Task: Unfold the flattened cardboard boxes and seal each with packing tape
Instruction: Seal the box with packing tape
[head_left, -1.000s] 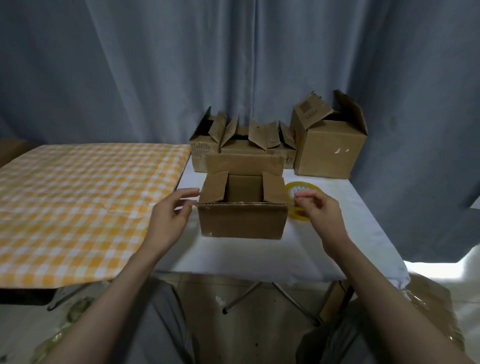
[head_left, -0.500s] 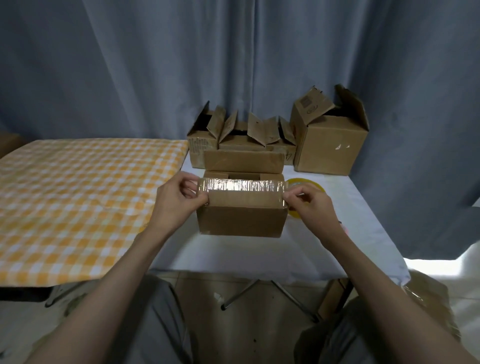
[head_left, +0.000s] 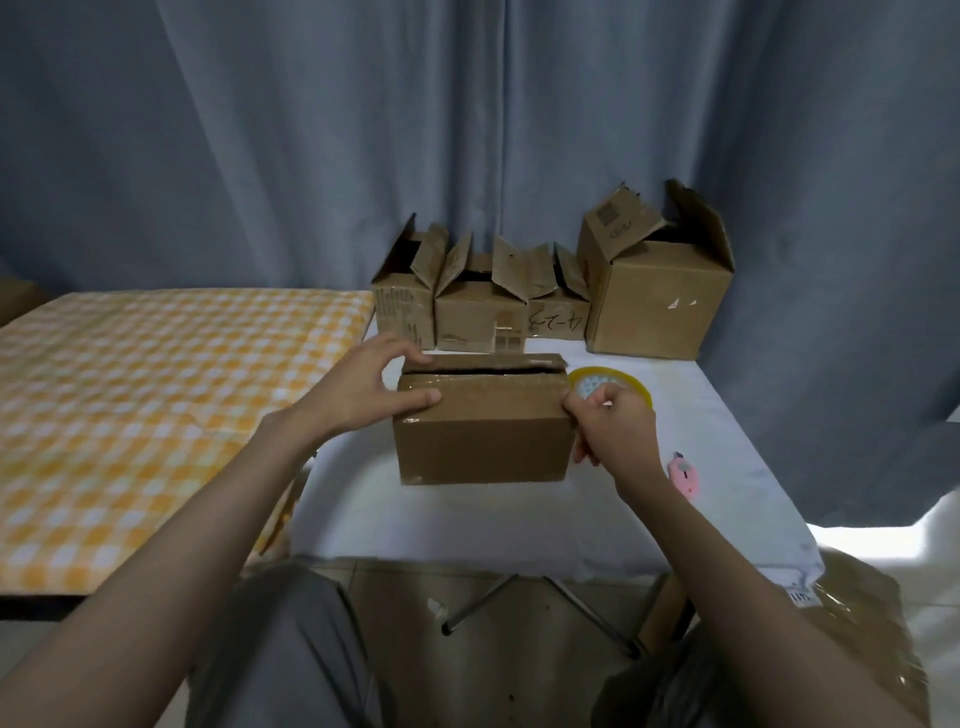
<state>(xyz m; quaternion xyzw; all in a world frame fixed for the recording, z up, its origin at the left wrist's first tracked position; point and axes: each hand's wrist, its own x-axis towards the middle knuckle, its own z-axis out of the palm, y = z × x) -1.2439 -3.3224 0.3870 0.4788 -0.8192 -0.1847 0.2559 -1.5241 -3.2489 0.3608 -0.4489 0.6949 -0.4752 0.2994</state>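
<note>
- A cardboard box (head_left: 483, 421) sits on the white table (head_left: 467, 519), near the middle, with its two top flaps folded down and a narrow dark gap between them.
- The near flap has a glossy strip of tape along it.
- The left hand (head_left: 363, 389) rests on the box's left top corner, fingers spread and nearly straight over the far flap, thumb lying along the near flap.
- The right hand (head_left: 613, 431) is at the box's right top corner, fingers curled; thumb and forefinger seem to pinch the edge there, perhaps the tape end, though the view is too blurred to be sure.
- A yellow roll of tape (head_left: 608, 387) lies flat on the table just behind the right hand, beside the box.
- A small pink cutter (head_left: 684, 475) lies on the table to the right of the right wrist.
- Three small open boxes (head_left: 478, 306) stand in a row at the back of the table, flaps up, with a larger open box (head_left: 654, 296) on their right.
- A table with an orange checked cloth (head_left: 156, 405) stands to the left.
- A blue curtain (head_left: 311, 130) hangs behind everything.
</note>
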